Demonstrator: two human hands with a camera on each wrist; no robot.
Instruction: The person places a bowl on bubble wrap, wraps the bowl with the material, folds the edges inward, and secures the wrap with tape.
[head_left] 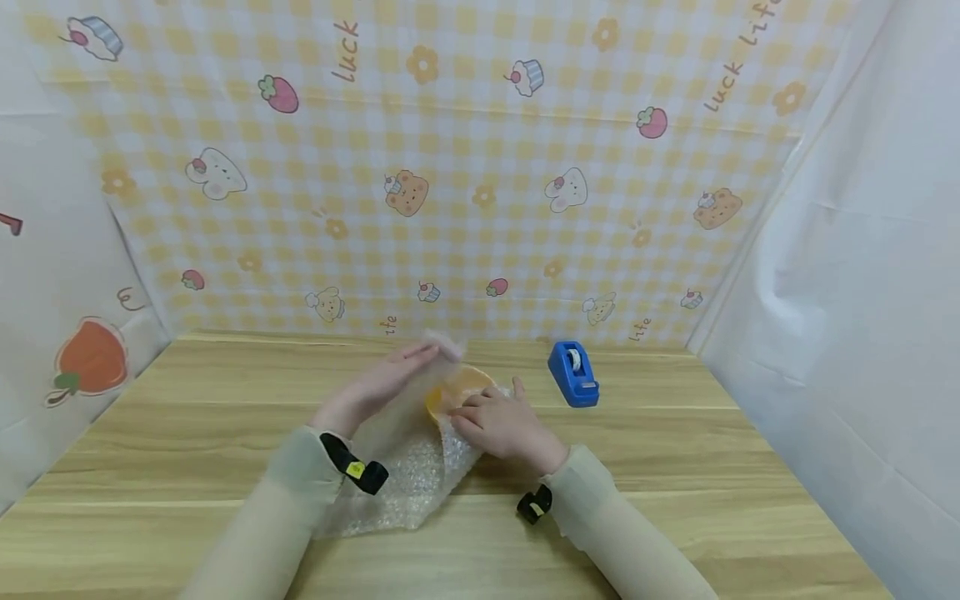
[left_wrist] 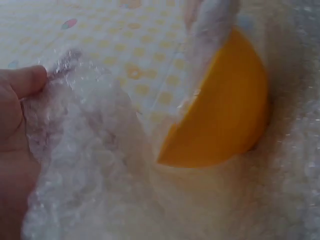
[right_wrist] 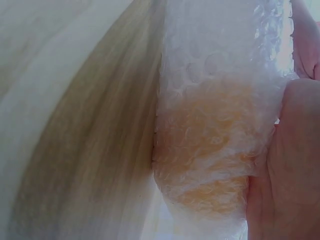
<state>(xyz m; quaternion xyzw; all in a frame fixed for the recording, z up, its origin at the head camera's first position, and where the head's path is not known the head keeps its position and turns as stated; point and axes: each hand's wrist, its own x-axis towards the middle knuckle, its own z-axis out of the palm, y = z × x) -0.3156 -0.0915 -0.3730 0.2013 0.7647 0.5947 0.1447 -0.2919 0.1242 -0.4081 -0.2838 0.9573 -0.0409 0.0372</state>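
A yellow-orange bowl (head_left: 472,380) stands tilted on a sheet of bubble wrap (head_left: 411,485). Its smooth curved side shows in the left wrist view, where the bowl (left_wrist: 227,110) is partly bare. My left hand (head_left: 378,385) holds up a raised edge of the wrap at the bowl's left, with the thumb on the near face and the other fingers partly behind the plastic. At the bowl's right rim, my right hand (head_left: 508,423) grips folded wrap, fingers bent over into the bowl. From the right wrist, orange shows through the wrap (right_wrist: 210,55).
A blue tape dispenser (head_left: 573,375) with a roll in it sits behind and right of the right hand. The wooden table (head_left: 675,492) meets a checked cloth backdrop (head_left: 465,242) at the back, with white cloth sides (head_left: 847,275) to left and right.
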